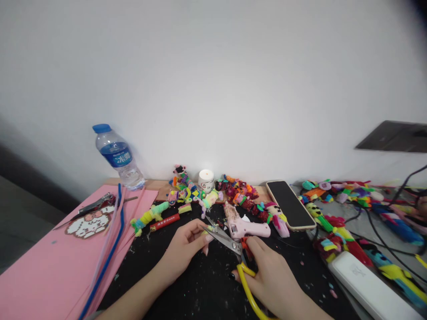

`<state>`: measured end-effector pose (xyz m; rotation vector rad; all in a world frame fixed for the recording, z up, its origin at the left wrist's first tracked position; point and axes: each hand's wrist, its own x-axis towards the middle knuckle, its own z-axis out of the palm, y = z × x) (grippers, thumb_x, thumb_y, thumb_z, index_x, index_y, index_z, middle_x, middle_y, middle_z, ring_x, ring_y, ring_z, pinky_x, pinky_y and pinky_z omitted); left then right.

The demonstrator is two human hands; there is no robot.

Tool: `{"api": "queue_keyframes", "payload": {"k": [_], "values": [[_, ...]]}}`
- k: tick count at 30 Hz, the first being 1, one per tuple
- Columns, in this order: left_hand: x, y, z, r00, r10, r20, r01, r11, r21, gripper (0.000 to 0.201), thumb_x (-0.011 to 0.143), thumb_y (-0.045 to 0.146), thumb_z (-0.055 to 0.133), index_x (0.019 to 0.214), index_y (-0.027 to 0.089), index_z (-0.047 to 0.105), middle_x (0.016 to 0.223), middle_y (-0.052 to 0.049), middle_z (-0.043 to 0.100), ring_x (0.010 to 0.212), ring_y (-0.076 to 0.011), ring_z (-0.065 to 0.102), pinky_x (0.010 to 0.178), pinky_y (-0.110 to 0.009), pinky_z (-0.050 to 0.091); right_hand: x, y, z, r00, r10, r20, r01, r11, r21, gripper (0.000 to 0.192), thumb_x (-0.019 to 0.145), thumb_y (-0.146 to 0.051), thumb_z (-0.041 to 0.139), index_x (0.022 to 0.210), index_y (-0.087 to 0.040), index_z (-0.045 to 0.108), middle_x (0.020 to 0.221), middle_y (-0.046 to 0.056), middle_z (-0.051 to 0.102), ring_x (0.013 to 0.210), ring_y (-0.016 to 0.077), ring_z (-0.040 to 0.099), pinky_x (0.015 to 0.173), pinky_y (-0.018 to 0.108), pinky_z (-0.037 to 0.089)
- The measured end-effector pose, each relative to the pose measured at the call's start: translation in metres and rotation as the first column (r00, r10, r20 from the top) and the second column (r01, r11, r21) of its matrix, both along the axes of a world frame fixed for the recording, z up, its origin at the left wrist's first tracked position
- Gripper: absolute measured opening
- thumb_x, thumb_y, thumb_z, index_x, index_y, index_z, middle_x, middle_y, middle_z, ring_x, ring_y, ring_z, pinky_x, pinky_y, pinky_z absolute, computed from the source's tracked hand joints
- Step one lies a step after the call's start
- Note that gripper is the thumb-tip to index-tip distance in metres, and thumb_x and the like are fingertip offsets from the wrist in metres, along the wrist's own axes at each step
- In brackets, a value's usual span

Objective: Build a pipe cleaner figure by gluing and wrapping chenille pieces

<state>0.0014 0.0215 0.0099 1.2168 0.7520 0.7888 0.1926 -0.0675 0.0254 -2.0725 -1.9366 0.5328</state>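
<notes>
Scissors with yellow handles (246,284) are in my right hand (275,271), their blades parted and pointing left over a black mat (147,275). A small red piece (244,242) shows by that hand's fingers; I cannot tell if it is held. My left hand (185,246) pinches a small pale yellow-green piece (211,228) at the blade tips, partly hidden by the fingers. Just beyond the blades, a pink glue gun (248,228) with a browned nozzle lies on its side. Left of it are a red stick-like packet (165,222) and a yellow-green fuzzy figure (150,217).
Several fuzzy figures (242,193), a white tub (206,179) and a phone (291,205) line the back. A bottle (116,155) leans against the wall. Pink sheets (40,262) with blue pipe cleaners (111,253) lie left. Cables (373,226) and a white case (370,284) lie right.
</notes>
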Motion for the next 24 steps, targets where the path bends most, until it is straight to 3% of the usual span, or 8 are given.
{"api": "queue_keyframes", "payload": {"k": [10,16,24], "values": [[-0.0018,0.0012,-0.0044,0.996,-0.002,-0.085,0.004,1.000,0.021,0.025,0.074,0.034,0.066,0.069,0.013,0.054,0.056,0.004,0.051,0.051,-0.0085,0.046,0.055,-0.022,0.037,0.0018,-0.0003,-0.0029,0.999,0.013,-0.049,-0.013,1.000,0.008,0.014,0.072,-0.028,0.062,0.079,-0.019,0.054,0.082,0.003,0.058,0.068,0.0172,0.055,0.060,0.025,0.037],[-0.0016,0.0019,-0.0050,0.994,-0.023,-0.105,0.026,0.999,0.028,0.025,0.077,0.036,0.064,0.076,0.011,0.058,0.060,0.003,0.053,0.051,-0.0080,0.047,0.054,-0.021,0.036,0.0031,0.0001,-0.0066,0.999,0.018,-0.047,-0.019,1.000,-0.010,0.016,0.073,-0.027,0.059,0.066,-0.020,0.046,0.068,0.000,0.054,0.059,0.0150,0.047,0.055,0.025,0.032],[-0.0025,0.0018,-0.0059,0.992,-0.008,-0.122,0.012,0.999,0.032,0.025,0.078,0.037,0.062,0.076,0.013,0.058,0.058,0.003,0.053,0.051,-0.0088,0.047,0.055,-0.021,0.035,0.0060,0.0023,0.0019,0.996,-0.039,-0.085,0.038,0.999,-0.012,0.021,0.069,-0.026,0.055,0.083,-0.022,0.040,0.079,0.001,0.056,0.064,0.0172,0.051,0.058,0.027,0.037]]}}
